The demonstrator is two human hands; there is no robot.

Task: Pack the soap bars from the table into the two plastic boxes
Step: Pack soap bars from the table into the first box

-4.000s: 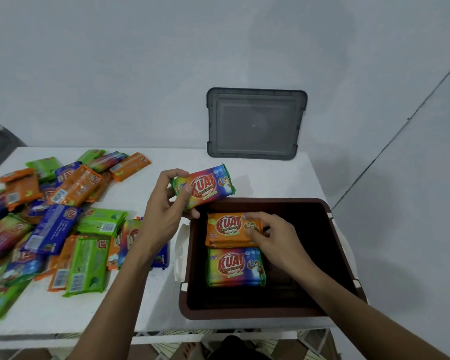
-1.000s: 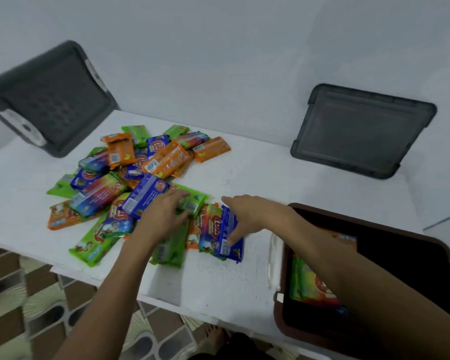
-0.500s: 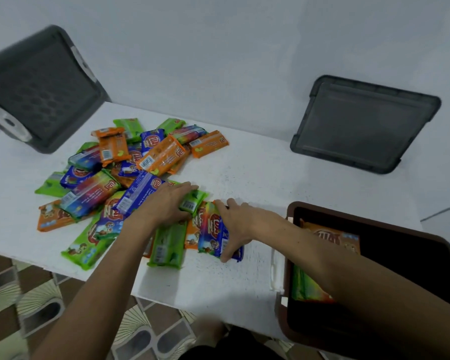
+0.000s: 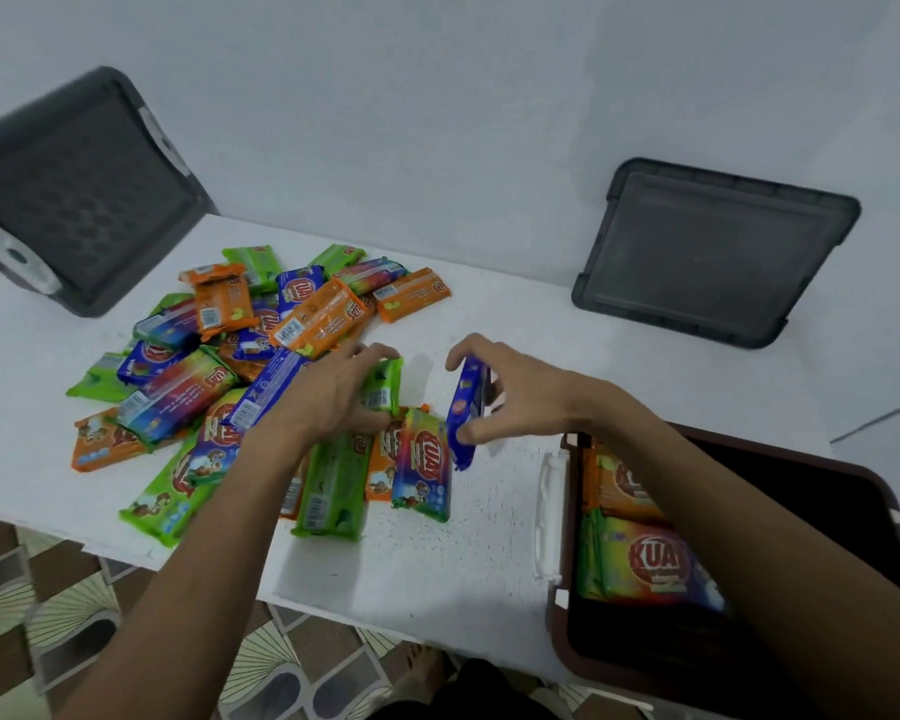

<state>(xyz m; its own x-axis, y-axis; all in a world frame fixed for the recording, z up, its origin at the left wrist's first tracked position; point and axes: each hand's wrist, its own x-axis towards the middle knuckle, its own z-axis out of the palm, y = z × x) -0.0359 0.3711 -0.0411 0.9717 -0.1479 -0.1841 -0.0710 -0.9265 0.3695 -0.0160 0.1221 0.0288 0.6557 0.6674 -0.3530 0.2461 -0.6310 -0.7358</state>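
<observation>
— Where were the two hands, seen from the brown box (image 4: pixel 556 636)?

— Both were to the left of it, over the white bench (image 4: pixel 437 563). The right hand (image 4: pixel 520 397) was the nearer one, and the left hand (image 4: pixel 333 397) was just beyond it.

— What did each grip hold?

— The grip of the right hand was closed around a blue soap bar (image 4: pixel 466 407), with the thumb on the near end and the fingers curled over the far end. The bar stood on its edge, tilted. The grip of the left hand was closed on a green soap bar (image 4: pixel 383 387), and the fingers were bent over its top.

— And the other soap?

— The loose pile of soap bars (image 4: pixel 219 366) lay further left of the box, under the left hand and past it. Inside the box, against its left wall, lay an orange bar (image 4: pixel 619 485) and, nearer to the person, a rainbow bar (image 4: pixel 650 563), which touched it. The right forearm hid part of the inside.

— Was anything else there?

— A grey lid (image 4: pixel 713 252) leaned on the wall behind the box. A grey container (image 4: pixel 74 189) stood tilted far to the left of the box, beyond the pile. I could not tell if it was a box or a lid.
</observation>
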